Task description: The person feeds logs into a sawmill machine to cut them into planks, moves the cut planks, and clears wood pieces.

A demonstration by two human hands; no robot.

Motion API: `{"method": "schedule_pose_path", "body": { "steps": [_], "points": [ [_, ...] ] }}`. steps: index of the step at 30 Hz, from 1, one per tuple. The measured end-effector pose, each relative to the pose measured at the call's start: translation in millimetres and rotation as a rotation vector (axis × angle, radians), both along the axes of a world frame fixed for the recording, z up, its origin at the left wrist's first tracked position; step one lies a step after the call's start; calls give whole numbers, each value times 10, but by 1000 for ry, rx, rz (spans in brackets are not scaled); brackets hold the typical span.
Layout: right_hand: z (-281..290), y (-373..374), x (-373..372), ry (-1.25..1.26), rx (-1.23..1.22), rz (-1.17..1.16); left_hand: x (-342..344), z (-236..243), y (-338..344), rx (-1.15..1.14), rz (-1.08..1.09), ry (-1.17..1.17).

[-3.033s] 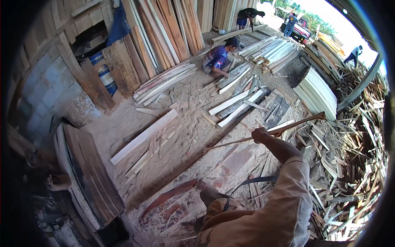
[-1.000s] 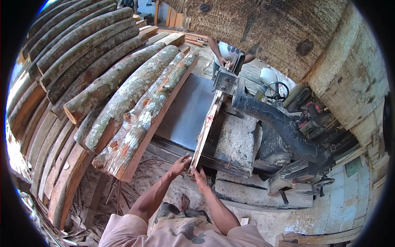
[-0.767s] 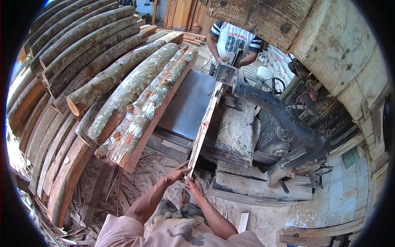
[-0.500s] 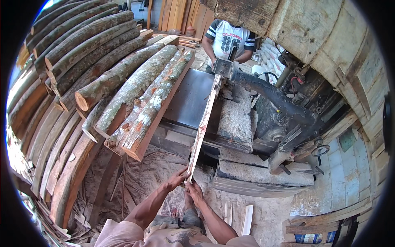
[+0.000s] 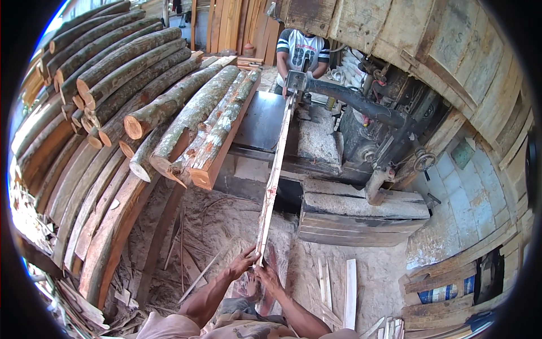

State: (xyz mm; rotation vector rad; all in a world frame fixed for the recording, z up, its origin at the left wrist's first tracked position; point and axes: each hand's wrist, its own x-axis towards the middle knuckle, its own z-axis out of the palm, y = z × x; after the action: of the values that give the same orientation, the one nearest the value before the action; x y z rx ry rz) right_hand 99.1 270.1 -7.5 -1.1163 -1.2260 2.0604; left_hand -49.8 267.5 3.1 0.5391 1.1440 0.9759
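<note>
Gripping the near end of a long wooden strip (image 5: 275, 175), left hand (image 5: 244, 262) and right hand (image 5: 267, 276), both grips closed around it.

Stacked logs (image 5: 141, 107) at left, saw machine (image 5: 367, 118), co-worker's striped shirt (image 5: 303, 51), sawdust-covered floor (image 5: 226, 226)
</note>
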Motion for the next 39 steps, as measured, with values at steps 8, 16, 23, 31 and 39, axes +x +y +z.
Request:
{"method": "schedule_pose_path", "body": {
  "steps": [8,16,23,31,39],
  "points": [
    [-33,-1129,262,-76,164,5,256,128,-1149,8,-16,54],
    [-143,-2399,1356,-1076,706,-457,638,-334,-2039,-78,-115,-97],
    [172,-4160,2694,-1632,307,-652,1431,67,-2850,-189,-428,-153],
    [1701,-5523,2470,-307,-212,-1374,2678,751,-4453,-271,-1434,-456],
    [3277,-6619,1881,-1513,-222,-1508,2633,956,-4396,295,-2584,-383]
  ]
}}
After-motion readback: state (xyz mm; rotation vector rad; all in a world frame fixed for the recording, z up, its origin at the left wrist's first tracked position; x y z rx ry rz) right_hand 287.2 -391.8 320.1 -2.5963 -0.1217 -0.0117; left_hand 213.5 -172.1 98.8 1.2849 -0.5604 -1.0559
